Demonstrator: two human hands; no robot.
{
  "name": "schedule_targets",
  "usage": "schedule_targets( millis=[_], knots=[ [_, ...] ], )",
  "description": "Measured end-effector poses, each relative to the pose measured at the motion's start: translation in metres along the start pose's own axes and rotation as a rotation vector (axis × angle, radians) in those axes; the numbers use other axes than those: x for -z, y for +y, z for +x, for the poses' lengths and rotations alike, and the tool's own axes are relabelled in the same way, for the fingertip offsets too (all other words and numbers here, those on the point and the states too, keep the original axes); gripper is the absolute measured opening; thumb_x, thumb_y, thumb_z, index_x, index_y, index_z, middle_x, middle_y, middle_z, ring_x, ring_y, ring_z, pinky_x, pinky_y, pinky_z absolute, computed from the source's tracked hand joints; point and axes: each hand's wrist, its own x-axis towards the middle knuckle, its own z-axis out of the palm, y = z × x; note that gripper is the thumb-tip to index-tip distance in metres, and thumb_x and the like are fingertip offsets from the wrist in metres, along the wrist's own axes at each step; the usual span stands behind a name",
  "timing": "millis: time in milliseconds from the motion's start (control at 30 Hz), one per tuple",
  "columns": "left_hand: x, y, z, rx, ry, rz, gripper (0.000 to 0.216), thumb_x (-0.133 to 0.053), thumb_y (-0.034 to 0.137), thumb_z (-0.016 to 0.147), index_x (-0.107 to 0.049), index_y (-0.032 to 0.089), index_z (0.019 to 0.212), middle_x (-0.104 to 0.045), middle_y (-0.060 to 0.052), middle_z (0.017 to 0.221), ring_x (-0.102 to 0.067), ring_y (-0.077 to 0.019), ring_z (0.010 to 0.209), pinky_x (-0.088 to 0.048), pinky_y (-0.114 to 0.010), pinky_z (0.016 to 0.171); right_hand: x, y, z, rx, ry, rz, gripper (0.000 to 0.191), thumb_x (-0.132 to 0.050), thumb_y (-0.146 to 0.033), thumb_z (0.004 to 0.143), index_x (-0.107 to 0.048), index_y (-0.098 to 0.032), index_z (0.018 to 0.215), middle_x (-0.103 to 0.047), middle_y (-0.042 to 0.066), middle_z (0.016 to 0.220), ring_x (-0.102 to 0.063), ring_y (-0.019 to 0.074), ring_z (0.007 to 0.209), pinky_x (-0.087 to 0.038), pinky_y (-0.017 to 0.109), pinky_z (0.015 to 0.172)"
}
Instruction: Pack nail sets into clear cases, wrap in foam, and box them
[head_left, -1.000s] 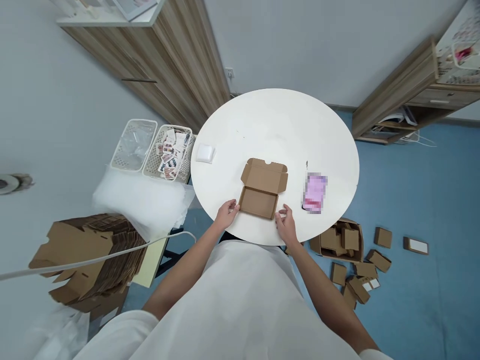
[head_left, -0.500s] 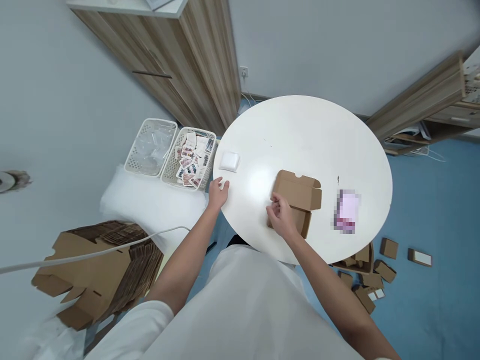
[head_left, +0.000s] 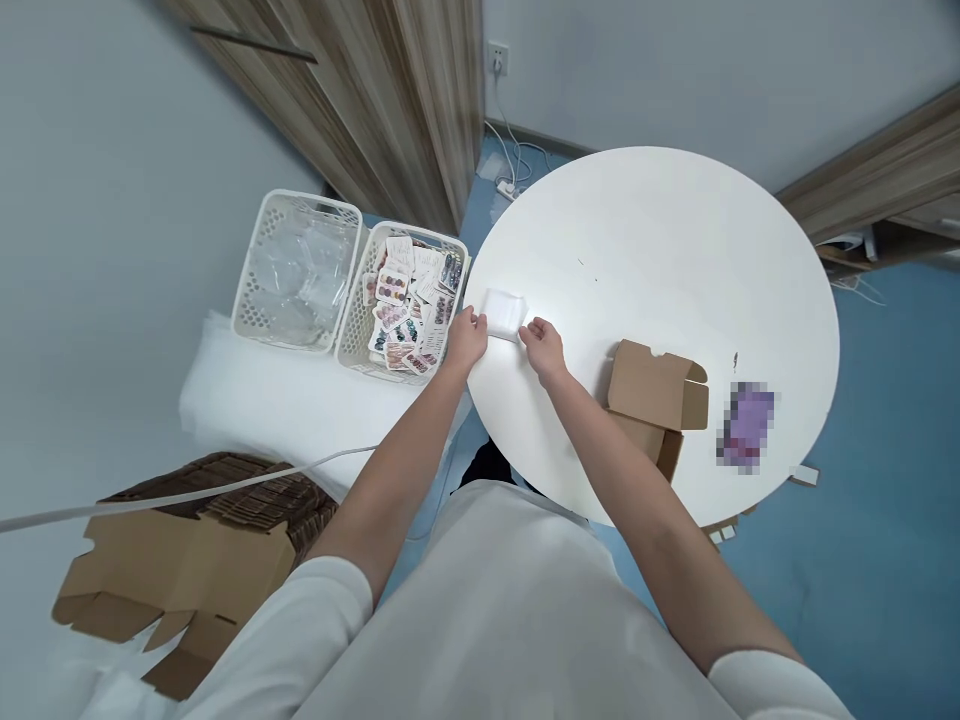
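A small white pad (head_left: 503,311) lies near the left edge of the round white table (head_left: 660,250). My left hand (head_left: 466,338) touches its left side with curled fingers. My right hand (head_left: 544,347) pinches at its right corner. An open brown cardboard box (head_left: 655,397) with its lid up stands on the table to the right of my right forearm, with no hand on it.
A blurred purple item (head_left: 744,427) lies on the table's right side. Two white baskets sit left of the table, one with clear bags (head_left: 298,270), one with colourful cards (head_left: 409,305). A stack of flat cardboard blanks (head_left: 187,550) lies lower left. White foam sheets (head_left: 300,400) lie below the baskets.
My right hand left the cardboard box and both hands moved left to the white pad. The view swung left, so the box now sits on the right.
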Motion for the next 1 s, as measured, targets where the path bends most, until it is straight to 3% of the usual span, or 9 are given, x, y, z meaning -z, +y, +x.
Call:
schedule_targets(
  millis=[233, 467, 767, 1000],
  knots=[
    [-0.001, -0.009, 0.011, 0.048, -0.093, -0.087, 0.038, -0.054, 0.029, 0.077, -0.053, 0.011, 0.110, -0.062, -0.007, 0.090, -0.058, -0.0182, 0.087, -0.041, -0.031, 0.084, -0.021, -0.001, 0.016, -0.042, 0.023, 0.012, 0.051, -0.048, -0.037, 0.078, -0.037, -0.016, 0.123, -0.049, 0.010, 0.120, -0.050, 0.0189, 0.104, -0.043, 0.034, 0.086],
    [-0.001, -0.008, 0.004, 0.093, -0.272, -0.323, 0.033, -0.051, 0.024, 0.075, -0.056, 0.012, 0.106, -0.063, -0.007, 0.092, -0.058, -0.0147, 0.077, -0.045, -0.026, 0.069, -0.014, 0.000, 0.013, -0.084, -0.018, 0.105, 0.032, -0.047, -0.026, 0.076, -0.052, -0.017, 0.106, -0.058, 0.005, 0.102, -0.054, 0.0156, 0.087, -0.046, 0.031, 0.075],
    [0.002, 0.004, -0.029, 0.142, -0.372, -0.570, 0.030, -0.050, 0.018, 0.069, -0.060, 0.014, 0.097, -0.063, -0.006, 0.088, -0.057, -0.0137, 0.073, -0.045, -0.026, 0.067, 0.013, -0.001, -0.026, -0.072, -0.080, 0.218, 0.034, -0.054, -0.027, 0.068, -0.056, -0.020, 0.102, -0.059, 0.002, 0.094, -0.053, 0.0146, 0.083, -0.044, 0.030, 0.071],
    [-0.003, 0.027, -0.089, 0.011, -0.475, -0.578, 0.032, -0.053, 0.023, 0.071, -0.057, 0.014, 0.102, -0.062, -0.007, 0.092, -0.057, -0.0141, 0.078, -0.045, -0.027, 0.070, 0.067, 0.011, -0.086, 0.120, -0.047, 0.107, 0.035, -0.048, -0.033, 0.074, -0.057, -0.020, 0.105, -0.061, 0.003, 0.098, -0.053, 0.0139, 0.080, -0.043, 0.032, 0.076]
  ],
)
